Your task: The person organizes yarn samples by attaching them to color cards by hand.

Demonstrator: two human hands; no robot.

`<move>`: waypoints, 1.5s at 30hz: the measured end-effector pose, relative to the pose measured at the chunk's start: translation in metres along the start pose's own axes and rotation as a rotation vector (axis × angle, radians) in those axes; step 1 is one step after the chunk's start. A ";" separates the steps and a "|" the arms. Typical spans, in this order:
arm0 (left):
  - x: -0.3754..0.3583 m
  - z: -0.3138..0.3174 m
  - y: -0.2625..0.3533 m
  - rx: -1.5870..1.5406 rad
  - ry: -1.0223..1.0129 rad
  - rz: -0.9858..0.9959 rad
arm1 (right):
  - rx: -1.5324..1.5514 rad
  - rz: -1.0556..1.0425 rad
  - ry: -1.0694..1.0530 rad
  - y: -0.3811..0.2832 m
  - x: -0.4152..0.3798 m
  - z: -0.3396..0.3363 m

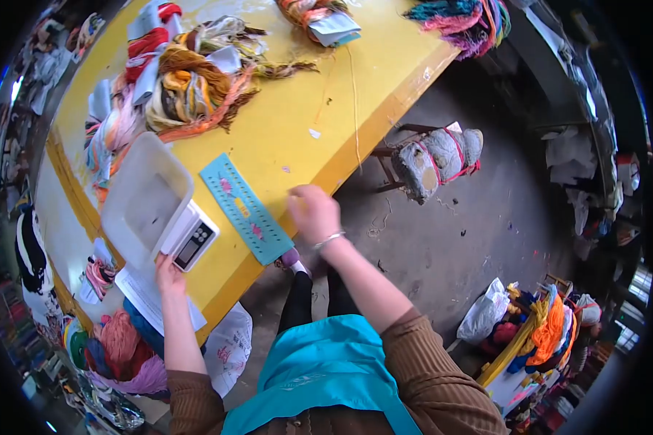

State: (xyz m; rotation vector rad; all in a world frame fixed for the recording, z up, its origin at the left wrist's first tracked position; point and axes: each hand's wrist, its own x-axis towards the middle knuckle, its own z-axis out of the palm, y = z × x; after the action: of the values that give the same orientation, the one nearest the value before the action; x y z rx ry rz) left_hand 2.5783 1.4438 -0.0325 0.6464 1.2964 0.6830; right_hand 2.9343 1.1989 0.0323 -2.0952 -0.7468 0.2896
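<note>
The left hand [169, 275] touches the near corner of the digital scale [196, 241] on the table [305, 130]; whether it grips cannot be told. The plastic tub [144, 212] lies just beyond it. The right hand [314, 214], loosely closed, is near the turquoise card [244, 210], which lies between the hands.

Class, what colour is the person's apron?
The apron is turquoise, seen best in the head view.

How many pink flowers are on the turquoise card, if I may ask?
2. On the turquoise card, one pink flower is near the far end, another by the near end.
</note>
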 end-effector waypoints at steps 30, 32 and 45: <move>-0.144 0.032 -0.077 1.395 -0.081 0.967 | 1.310 1.065 1.230 0.390 -0.064 -0.089; -0.141 0.031 -0.080 1.422 -0.130 0.991 | 1.304 1.075 1.240 0.353 -0.124 -0.074; -0.138 0.022 -0.068 1.394 -0.220 1.035 | 0.582 1.963 0.405 0.244 -0.571 0.089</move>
State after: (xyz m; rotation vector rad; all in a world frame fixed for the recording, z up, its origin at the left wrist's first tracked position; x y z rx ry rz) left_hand 2.5870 1.2931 0.0063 2.5476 1.0164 0.3639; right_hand 2.5394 0.8033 -0.2534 -1.4881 1.6202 0.8765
